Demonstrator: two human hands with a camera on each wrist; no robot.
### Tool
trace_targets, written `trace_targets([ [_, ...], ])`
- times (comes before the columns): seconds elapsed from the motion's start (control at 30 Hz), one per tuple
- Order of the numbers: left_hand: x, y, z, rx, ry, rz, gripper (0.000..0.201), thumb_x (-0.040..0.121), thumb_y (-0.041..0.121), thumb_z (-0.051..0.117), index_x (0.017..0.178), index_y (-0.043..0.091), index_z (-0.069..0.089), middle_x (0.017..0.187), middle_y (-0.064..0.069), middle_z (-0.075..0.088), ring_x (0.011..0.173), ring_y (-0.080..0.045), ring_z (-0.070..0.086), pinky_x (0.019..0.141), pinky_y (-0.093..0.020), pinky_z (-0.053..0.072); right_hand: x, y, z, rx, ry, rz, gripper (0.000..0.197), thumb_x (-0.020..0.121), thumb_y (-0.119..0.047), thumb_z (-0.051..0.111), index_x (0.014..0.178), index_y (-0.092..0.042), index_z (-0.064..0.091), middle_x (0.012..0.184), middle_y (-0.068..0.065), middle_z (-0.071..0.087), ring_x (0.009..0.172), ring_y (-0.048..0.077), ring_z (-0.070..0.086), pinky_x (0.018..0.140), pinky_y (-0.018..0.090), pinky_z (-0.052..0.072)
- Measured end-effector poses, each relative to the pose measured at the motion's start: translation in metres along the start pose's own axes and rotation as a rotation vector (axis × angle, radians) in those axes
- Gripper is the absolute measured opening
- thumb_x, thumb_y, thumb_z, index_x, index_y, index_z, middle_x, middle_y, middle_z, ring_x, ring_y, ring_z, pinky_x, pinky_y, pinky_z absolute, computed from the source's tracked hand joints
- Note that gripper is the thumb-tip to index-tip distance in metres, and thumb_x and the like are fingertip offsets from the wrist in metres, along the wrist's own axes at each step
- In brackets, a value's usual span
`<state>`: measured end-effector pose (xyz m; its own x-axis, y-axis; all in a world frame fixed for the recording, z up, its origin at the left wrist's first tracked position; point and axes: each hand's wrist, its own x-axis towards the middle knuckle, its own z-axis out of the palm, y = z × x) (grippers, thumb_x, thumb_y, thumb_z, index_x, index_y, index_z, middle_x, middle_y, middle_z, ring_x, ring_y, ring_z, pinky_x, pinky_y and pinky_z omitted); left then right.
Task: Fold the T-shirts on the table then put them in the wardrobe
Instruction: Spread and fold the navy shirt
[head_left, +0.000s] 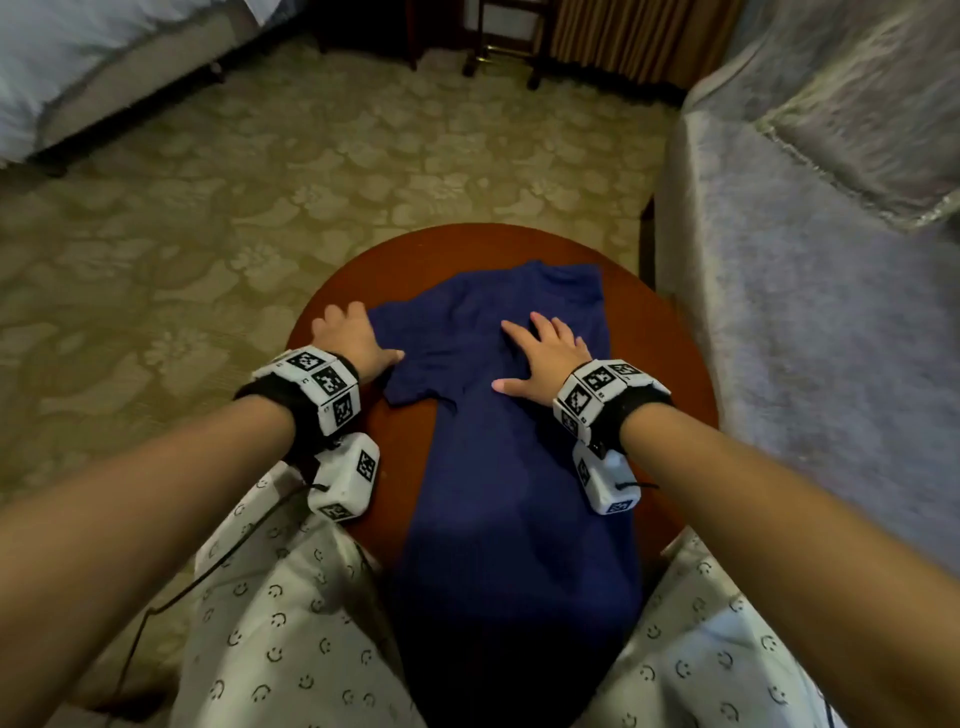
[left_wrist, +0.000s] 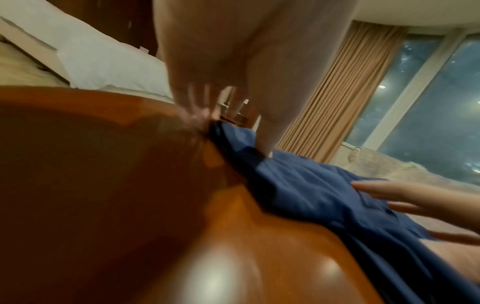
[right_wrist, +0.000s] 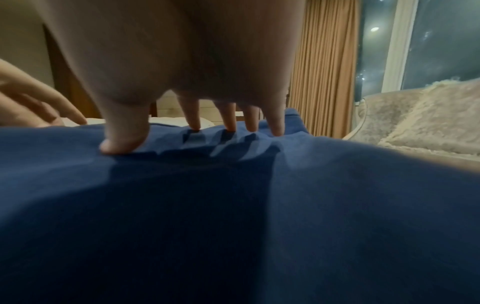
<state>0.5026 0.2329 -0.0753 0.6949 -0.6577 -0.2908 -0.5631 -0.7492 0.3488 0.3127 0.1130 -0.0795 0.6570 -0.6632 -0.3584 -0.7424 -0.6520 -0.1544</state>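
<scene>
The left hand (left_wrist: 233, 67) reached down from the top of the view, its fingers (left_wrist: 197, 107) blurred where they met the glossy brown tabletop (left_wrist: 103, 185) at the edge of the blue T-shirt (left_wrist: 324, 195). Its thumb (left_wrist: 270, 144) pointed down onto the cloth just right of that grip (whether the fingers pinched the hem could not be told). Further right of the grip, the right hand (left_wrist: 405, 197) lay with straight fingers on the shirt. Behind the grip to the left stood a bed with white bedding (left_wrist: 103, 61); behind it to the right hung tan curtains (left_wrist: 345, 98) beside a dark window (left_wrist: 428, 102).
</scene>
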Motion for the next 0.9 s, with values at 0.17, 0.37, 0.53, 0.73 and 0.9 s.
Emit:
trace_targets([
  [0.17,0.013,0.009,-0.003,-0.187,-0.112,-0.052,0.066,0.078,0.018,0.077,0.131,-0.001,0.043,0.131,-0.02,0.052,0.119,-0.037,0.051,0.092,-0.041,0.044,0.025,0.008,-0.011,0.069,-0.091,0.08,0.095,0.079,-0.067,0.056,0.151,-0.034,0.003,0.159,0.001,-0.011,0.146,0.032,-0.006,0.113,0.062,0.008],
  [0.37,0.017,0.01,-0.008,-0.387,-0.267,-0.064,0.022,0.085,0.01,0.067,0.104,0.0,0.062,0.102,-0.016,0.062,0.089,-0.026,0.058,0.069,-0.031,0.046,0.034,0.014,-0.012,0.031,-0.156,0.12,0.108,0.071,-0.072,0.059,0.15,-0.037,-0.007,0.158,-0.001,-0.019,0.145,0.031,-0.015,0.111,0.066,0.005],
  [0.53,0.01,0.032,-0.019,-0.664,-0.298,-0.069,0.008,0.091,0.009,0.05,0.096,0.005,0.055,0.091,-0.013,0.059,0.068,-0.021,0.056,0.055,-0.027,0.046,0.034,0.014,-0.012,0.033,-0.184,0.111,0.109,0.072,-0.073,0.057,0.149,-0.037,-0.01,0.157,-0.001,-0.023,0.144,0.032,-0.018,0.11,0.066,0.003],
  [0.73,0.005,0.069,-0.021,-0.387,-0.087,0.091,0.015,0.085,0.016,0.064,0.096,0.009,0.055,0.108,-0.013,0.061,0.095,-0.029,0.061,0.069,-0.031,0.048,0.035,0.022,-0.015,0.082,-0.182,0.085,0.101,0.076,-0.068,0.058,0.15,-0.038,-0.004,0.158,-0.001,-0.019,0.145,0.031,-0.016,0.111,0.064,0.003],
  [0.9,-0.018,0.11,0.003,-0.273,-0.492,0.216,0.053,0.092,0.057,0.042,0.121,0.012,0.049,0.113,-0.006,0.055,0.088,-0.025,0.066,0.076,-0.037,0.058,0.037,0.034,-0.03,0.263,-0.129,0.05,0.07,0.095,-0.029,0.053,0.152,-0.025,0.013,0.16,0.004,0.003,0.146,0.03,0.001,0.116,0.04,0.011],
])
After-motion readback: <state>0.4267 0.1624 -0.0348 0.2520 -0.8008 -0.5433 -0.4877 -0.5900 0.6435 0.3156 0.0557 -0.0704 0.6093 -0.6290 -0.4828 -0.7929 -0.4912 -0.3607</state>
